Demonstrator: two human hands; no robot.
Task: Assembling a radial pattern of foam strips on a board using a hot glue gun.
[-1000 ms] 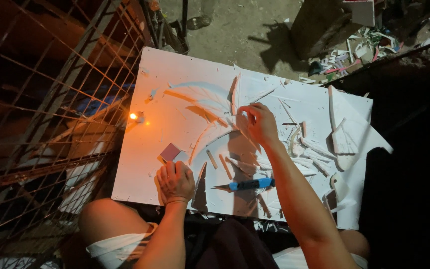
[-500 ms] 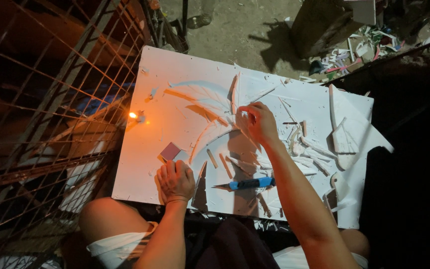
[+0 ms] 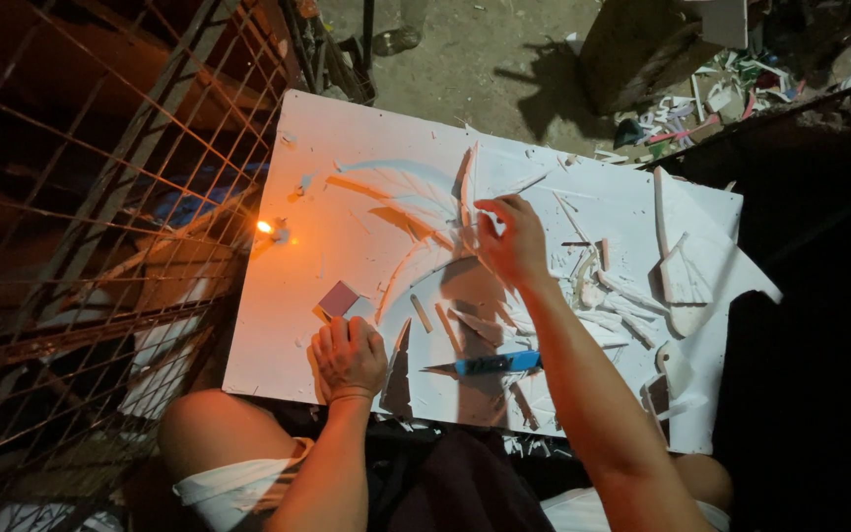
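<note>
A large white board [image 3: 366, 138] lies across my lap, with curved white strips stuck onto it in a fan shape. My right hand [image 3: 512, 241] rests near the board's middle, its fingertips pinching a thin white strip [image 3: 469, 192] at the fan's upper end. My left hand [image 3: 349, 355] lies flat with curled fingers on the board's near edge, holding nothing I can see. A blue-handled utility knife [image 3: 490, 364] lies on the board between my two arms. A small pink square pad [image 3: 337, 299] sits just above my left hand.
A small lit flame [image 3: 266, 228] burns at the board's left edge. Several loose white offcuts [image 3: 622, 296] lie to the right of my right hand. A metal wire grid [image 3: 81, 197] stands on the left. Scrap litter [image 3: 721, 99] lies on the dirt ground beyond.
My right hand has shifted slightly up along the strip at the fan's top. My left hand, the knife and the board have stayed put.
</note>
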